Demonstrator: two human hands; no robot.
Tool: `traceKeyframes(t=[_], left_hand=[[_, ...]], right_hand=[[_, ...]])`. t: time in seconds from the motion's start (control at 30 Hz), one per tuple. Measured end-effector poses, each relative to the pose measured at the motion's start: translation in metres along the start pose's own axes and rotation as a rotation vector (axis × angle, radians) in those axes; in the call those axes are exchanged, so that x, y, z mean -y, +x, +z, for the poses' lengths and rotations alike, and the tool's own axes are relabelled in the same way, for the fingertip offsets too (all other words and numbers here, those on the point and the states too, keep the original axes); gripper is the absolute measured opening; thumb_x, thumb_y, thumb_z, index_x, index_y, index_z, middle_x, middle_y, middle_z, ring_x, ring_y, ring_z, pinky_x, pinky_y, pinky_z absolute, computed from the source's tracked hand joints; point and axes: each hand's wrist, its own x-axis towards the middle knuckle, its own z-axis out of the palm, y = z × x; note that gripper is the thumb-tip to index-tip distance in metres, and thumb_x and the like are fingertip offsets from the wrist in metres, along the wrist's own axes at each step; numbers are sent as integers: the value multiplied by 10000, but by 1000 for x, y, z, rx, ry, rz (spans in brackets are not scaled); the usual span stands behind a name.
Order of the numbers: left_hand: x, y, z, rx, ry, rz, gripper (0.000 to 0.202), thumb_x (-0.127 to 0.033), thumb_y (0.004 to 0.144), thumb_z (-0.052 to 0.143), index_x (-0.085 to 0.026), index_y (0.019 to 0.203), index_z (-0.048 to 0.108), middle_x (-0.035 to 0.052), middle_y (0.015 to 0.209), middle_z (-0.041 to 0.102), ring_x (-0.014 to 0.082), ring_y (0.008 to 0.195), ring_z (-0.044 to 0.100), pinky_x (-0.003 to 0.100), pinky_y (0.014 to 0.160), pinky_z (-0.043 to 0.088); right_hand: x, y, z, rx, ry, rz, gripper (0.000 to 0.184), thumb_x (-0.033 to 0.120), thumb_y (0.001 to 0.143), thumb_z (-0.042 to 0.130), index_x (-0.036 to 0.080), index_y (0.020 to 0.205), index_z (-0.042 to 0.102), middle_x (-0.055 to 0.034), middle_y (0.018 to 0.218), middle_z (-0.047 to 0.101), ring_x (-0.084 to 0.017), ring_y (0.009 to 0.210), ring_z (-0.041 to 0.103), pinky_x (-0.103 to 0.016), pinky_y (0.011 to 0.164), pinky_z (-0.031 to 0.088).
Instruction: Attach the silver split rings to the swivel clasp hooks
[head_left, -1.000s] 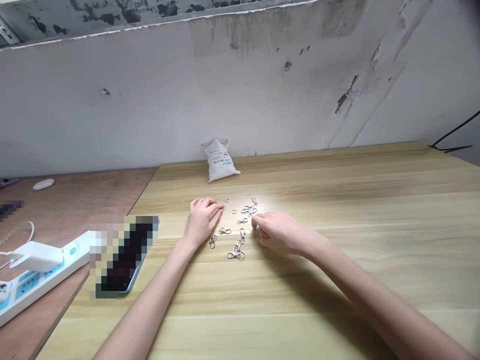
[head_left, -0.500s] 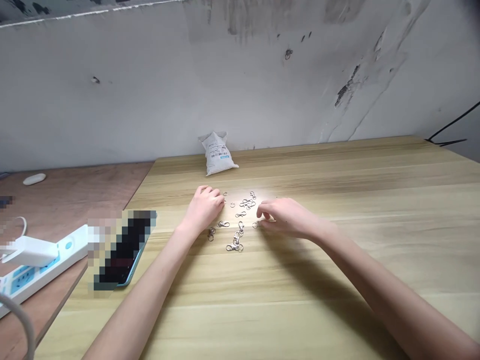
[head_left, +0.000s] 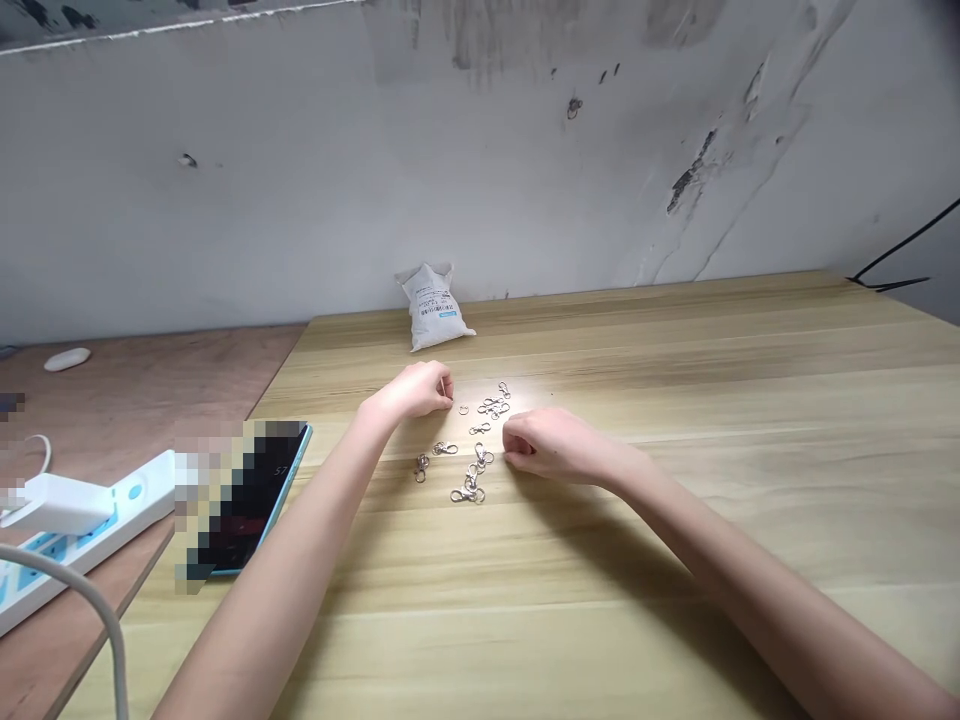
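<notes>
My left hand (head_left: pixel 421 390) is closed in a pinch at the far left of the small metal parts, where a metal ring lay. Its fingers mostly hide what is between them. Opposite, my right hand (head_left: pixel 551 445) is closed, thumb and fingertips together over the spot of another metal ring, which they now cover. Between the hands lie a loose metal ring (head_left: pixel 463 410), a silver swivel clasp (head_left: pixel 480 429) and a cluster of clasps (head_left: pixel 493 407). Nearer to me are more clasps with rings (head_left: pixel 469 494), a single clasp (head_left: pixel 445 448) and another one (head_left: pixel 421 468).
A white plastic packet (head_left: pixel 436 312) with a label stands by the wall. To the left lie a phone (head_left: pixel 259 490), partly pixelated, and a white power strip (head_left: pixel 139 490) with a plug and cable (head_left: pixel 97 595). The wooden tabletop (head_left: pixel 712 400) stretches to the right.
My left fingers have drawn into a pinch, and the rings beside them no longer show. My right hand has moved slightly left and closed over its ring. The phone screen has lit up.
</notes>
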Motion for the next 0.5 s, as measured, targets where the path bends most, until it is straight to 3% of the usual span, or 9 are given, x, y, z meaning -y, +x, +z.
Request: traceKeyframes(t=[0.1,0.2,0.4,0.5], left_hand=[[2,2,0,11,-74,-36,161,-231,655,664,-197,810,688,22,769,732,170,672,646,238,562,416],[5,3,0,40,-134,-54,174,-258,654,672,-193,812,700,25,769,736,176,690,651,238,560,418],[12,9,-2,112,-223,-59,150,-285,637,684,-193,749,724,18,747,724,167,659,615,239,535,392],[11,11,-3,140,-257,-63,107,-284,605,712,-187,649,714,6,646,694,148,574,562,246,513,361]], right_hand=[[0,0,3,-21,19,-26,71,147,811,555,193,823,608,11,727,639,-101,597,480,-222,560,289],[0,2,8,-56,46,-87,147,131,807,556,200,916,626,10,771,638,-97,618,482,-216,580,295],[4,5,17,-86,-12,-149,138,110,832,519,178,761,616,8,765,593,-82,602,415,-218,572,258],[6,5,18,-97,-51,-149,143,102,821,524,169,719,598,11,716,566,-86,597,393,-226,564,242]])
